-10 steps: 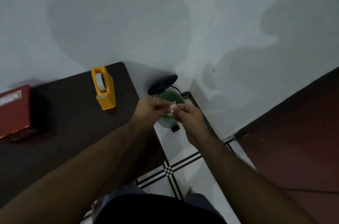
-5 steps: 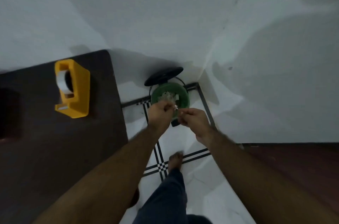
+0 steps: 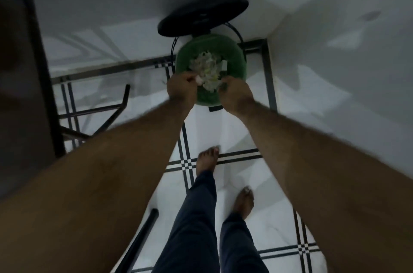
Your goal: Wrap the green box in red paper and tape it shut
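Neither the green box nor the red paper is in view. Both my hands hover over an open green waste bin [image 3: 237, 58] on the floor, which holds several pale scraps. My left hand [image 3: 181, 88] pinches a small white scrap [image 3: 198, 81] at its fingertips, above the bin's near rim. My right hand [image 3: 237, 96] is a short way to the right with its fingers curled inward. Blur hides whether it holds anything.
The bin's black lid [image 3: 203, 15] stands open against the white wall in a room corner. A dark table edge [image 3: 38, 67] and its metal legs [image 3: 116, 111] run down the left. My bare feet [image 3: 207, 161] stand on white tiles with black lines.
My view has tilted down and moved closer to the bin, so the table top and yellow tape dispenser are gone from sight. My hands, pinched together before, have drawn apart over the bin.
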A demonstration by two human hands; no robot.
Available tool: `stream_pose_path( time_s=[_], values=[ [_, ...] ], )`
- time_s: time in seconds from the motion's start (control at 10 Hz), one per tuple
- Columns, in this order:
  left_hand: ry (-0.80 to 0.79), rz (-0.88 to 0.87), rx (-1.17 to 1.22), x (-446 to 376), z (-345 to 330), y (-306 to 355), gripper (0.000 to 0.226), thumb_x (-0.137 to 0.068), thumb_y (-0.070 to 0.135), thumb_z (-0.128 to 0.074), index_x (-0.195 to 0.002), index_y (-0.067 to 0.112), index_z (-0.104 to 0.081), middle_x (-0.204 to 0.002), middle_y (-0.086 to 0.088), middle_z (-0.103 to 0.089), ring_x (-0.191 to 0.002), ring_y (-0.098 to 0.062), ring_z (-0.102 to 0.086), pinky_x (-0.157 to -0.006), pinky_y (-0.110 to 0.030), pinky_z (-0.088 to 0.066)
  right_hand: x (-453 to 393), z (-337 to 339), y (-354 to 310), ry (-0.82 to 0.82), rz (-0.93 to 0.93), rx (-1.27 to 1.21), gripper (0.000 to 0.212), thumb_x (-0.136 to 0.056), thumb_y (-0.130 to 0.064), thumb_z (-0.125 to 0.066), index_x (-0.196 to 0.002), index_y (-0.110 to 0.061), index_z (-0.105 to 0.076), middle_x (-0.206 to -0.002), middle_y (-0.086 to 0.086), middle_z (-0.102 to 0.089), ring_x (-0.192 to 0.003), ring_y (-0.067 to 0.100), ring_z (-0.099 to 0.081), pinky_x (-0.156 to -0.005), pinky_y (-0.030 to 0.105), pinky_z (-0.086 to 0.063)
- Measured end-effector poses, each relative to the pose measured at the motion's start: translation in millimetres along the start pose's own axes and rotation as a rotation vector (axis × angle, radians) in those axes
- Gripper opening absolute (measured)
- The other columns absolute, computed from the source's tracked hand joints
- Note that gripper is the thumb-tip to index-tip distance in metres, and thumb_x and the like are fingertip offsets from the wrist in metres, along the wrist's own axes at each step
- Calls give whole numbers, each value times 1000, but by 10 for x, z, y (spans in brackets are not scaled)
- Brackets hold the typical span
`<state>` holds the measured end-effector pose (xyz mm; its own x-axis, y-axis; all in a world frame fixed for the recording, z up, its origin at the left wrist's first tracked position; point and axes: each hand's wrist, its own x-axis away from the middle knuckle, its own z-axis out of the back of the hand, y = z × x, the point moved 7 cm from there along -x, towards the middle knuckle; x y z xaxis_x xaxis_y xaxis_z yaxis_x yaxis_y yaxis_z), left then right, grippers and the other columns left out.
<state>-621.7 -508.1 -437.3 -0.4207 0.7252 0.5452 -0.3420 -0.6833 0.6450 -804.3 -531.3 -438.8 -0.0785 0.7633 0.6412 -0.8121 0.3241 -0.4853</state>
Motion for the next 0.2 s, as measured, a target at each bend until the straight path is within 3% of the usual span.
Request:
stream_pose_path(
  time_s=[0.1, 0.2],
  values=[
    [-29, 65, 49, -210, -96, -194, 31, -97, 12, -70, -126, 18, -78, -131, -8, -74, -119, -28, -69, -105, -34, -57, -143, -46, -36, 3, 36, 45, 38, -103, -21, -51, -138, -15, -64, -130, 13, -68, -114, 34, -66, -90, 29, -53],
    [-36, 127, 147, -196, -69, -262, 31, -100, 14, -66, -130, 13, -75, -124, -4, -74, -112, -23, -69, -82, -14, -56, -64, -75, -29, 1, 41, 58, 42, -102, -21, -46, -140, -17, -62, -137, 14, -64, -116, 35, -64, -97, 32, -55]
  ],
)
